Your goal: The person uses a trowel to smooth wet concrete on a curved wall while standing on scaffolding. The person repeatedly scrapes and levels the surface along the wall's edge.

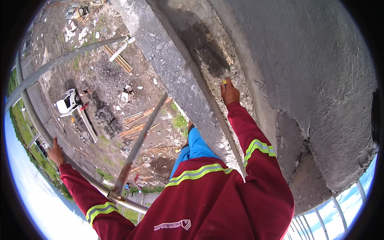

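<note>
My right hand (230, 94) is closed round the yellow-tipped handle of a trowel (218, 59). The trowel's dark pointed blade lies over a damp grey patch of mortar (195, 38) in a recessed strip of the concrete ledge (176, 60). Out on the left, my left hand (56, 153) grips a long metal scaffold pipe (40, 120). Its fingers are partly hidden at the pipe's far side.
A plastered grey wall (312, 72) rises on the right, with a rough broken edge low down. Another scaffold pipe (140, 144) slants beside the ledge. Far below lie a white truck (69, 102), timber planks (136, 128) and rubble. Metal bars (320, 218) stand at lower right.
</note>
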A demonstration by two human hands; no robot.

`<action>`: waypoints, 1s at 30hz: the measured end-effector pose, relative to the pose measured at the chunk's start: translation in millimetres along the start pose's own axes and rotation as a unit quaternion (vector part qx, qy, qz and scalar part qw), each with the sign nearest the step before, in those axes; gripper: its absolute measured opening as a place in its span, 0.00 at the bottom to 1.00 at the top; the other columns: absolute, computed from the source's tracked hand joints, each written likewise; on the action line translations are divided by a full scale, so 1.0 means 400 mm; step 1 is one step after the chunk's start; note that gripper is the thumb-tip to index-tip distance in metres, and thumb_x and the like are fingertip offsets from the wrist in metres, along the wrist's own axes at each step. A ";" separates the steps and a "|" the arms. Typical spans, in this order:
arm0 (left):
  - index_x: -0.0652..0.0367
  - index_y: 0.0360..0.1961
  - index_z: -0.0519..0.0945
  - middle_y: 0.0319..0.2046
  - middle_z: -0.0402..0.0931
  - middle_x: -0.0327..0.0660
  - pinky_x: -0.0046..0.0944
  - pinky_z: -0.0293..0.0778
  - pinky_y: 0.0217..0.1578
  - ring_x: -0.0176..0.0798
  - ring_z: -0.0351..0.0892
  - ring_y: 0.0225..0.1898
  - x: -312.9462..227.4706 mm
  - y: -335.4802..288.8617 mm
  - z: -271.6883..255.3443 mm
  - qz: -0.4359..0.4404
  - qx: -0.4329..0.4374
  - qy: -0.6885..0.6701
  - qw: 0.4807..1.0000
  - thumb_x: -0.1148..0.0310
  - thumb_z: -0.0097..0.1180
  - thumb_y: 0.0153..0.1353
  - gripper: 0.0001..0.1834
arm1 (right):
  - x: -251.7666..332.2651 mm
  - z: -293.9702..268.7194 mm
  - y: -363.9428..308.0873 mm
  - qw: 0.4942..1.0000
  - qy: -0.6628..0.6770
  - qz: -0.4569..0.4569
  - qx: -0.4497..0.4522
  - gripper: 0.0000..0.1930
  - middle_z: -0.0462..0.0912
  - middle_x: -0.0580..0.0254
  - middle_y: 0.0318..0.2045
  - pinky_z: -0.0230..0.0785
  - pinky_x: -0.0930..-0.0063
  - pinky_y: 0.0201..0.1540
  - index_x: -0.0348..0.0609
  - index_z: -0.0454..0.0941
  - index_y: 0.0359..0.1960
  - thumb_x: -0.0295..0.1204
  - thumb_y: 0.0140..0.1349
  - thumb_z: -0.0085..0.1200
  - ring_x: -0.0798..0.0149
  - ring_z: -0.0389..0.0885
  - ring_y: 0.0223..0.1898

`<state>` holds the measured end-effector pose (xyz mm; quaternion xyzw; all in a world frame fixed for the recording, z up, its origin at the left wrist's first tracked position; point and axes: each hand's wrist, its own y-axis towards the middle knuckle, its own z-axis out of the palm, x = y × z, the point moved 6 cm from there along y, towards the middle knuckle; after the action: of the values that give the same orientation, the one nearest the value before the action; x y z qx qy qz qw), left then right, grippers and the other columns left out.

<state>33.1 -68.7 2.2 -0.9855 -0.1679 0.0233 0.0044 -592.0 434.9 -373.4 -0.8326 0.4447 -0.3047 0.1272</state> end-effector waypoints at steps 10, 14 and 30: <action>0.69 0.27 0.78 0.19 0.73 0.41 0.38 0.71 0.25 0.37 0.73 0.20 0.019 0.027 0.007 -0.012 0.011 0.014 1.000 0.41 0.63 0.49 0.33 | -0.068 -0.043 0.004 0.997 0.055 0.035 0.040 0.19 0.81 0.36 0.33 0.68 0.46 0.39 0.45 0.62 0.54 0.43 0.69 0.43 0.35 0.79 0.37; 0.70 0.27 0.78 0.20 0.73 0.42 0.38 0.71 0.25 0.37 0.73 0.21 0.025 0.027 0.003 -0.006 0.000 0.024 1.000 0.40 0.64 0.49 0.34 | -0.024 -0.138 0.110 0.997 0.061 -0.028 -0.028 0.21 0.81 0.37 0.36 0.69 0.48 0.41 0.46 0.64 0.55 0.46 0.69 0.42 0.37 0.80 0.38; 0.71 0.35 0.77 0.20 0.72 0.41 0.36 0.70 0.23 0.34 0.72 0.19 -0.069 -0.056 -0.017 0.037 -0.027 -0.014 0.999 0.45 0.65 0.50 0.33 | 0.078 -0.110 0.275 0.991 0.031 -0.077 -0.106 0.24 0.80 0.36 0.31 0.68 0.45 0.40 0.40 0.68 0.48 0.51 0.68 0.41 0.36 0.79 0.37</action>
<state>0.2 -56.8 10.6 -0.9904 -0.1316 0.0328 -0.0257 -679.4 348.9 -379.7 -0.8635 0.4125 -0.2901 0.0002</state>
